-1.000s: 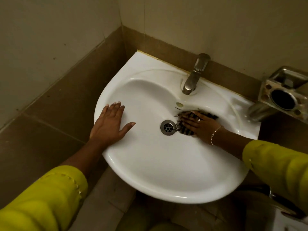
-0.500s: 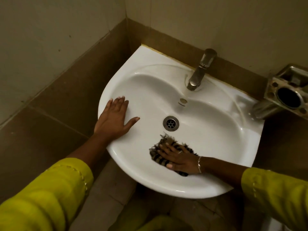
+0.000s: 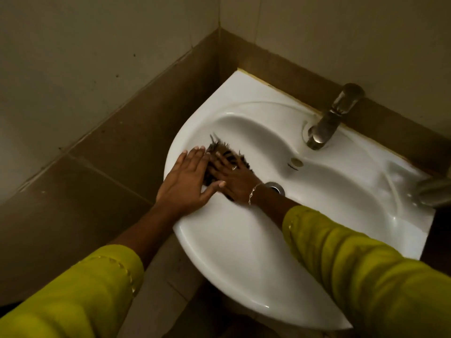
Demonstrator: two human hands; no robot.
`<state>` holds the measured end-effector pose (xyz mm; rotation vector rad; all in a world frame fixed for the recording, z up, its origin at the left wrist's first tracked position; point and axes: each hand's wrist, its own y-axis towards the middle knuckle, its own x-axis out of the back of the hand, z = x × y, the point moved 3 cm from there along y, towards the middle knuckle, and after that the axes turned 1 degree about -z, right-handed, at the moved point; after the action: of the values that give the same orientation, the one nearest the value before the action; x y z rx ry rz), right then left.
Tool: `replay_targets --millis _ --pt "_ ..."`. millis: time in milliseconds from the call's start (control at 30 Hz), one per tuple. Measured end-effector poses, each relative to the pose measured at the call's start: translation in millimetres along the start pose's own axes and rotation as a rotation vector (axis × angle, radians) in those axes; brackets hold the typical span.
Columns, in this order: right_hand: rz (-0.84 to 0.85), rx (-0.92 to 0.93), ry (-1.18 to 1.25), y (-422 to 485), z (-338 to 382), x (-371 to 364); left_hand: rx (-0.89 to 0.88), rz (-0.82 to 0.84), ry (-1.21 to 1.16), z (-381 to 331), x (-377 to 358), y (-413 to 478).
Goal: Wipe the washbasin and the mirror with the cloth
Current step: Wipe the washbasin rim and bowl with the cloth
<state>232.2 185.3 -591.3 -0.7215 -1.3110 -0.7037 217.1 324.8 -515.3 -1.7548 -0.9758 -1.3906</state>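
Observation:
A white corner washbasin (image 3: 244, 252) fills the middle of the view. My left hand (image 3: 185, 181) lies flat on its left rim, fingers straight. Right beside it, my right hand (image 3: 234, 176) presses a dark striped, frayed cloth (image 3: 223, 150) against the basin's left inner wall with straight fingers. The cloth sticks out beyond my fingertips and is mostly hidden under the hand. My right wrist partly covers the drain (image 3: 277, 187). No mirror is in view.
A metal tap (image 3: 329, 118) stands at the basin's back rim, with an overflow hole (image 3: 296, 162) below it. A metal fixture (image 3: 434, 191) juts in at the right edge. Tiled walls meet in a corner behind the basin.
My right hand has swept the cloth from the right of the drain, along the front of the bowl, up to the left wall beside my left hand. The left hand stayed on the rim.

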Motion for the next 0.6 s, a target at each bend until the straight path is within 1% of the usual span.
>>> replay_targets --millis 133,233,300,500,533,600 --pt "-0.046 -0.153 -0.154 16.9 -34.0 9.2 0.007 0.009 0.015 0.6 -0.2 -0.7" --pt "-0.069 -0.333 -0.222 11.1 -45.1 9.7 0.01 0.008 0.012 0.9 0.4 -1.0" --pt "-0.08 -0.421 -0.159 2.5 -44.3 2.5 0.012 0.012 0.003 0.9 0.3 -0.8" --pt "0.057 -0.702 0.108 -26.9 -15.5 -26.0 0.013 0.012 0.02 0.7 -1.0 -0.8" --pt "0.085 -0.718 0.152 -32.6 -8.7 -28.7 0.012 0.009 0.02 0.5 -1.0 -0.8" --pt "0.138 -0.689 0.223 -43.0 6.7 -30.1 0.006 0.012 0.019 0.5 -0.8 -0.9"
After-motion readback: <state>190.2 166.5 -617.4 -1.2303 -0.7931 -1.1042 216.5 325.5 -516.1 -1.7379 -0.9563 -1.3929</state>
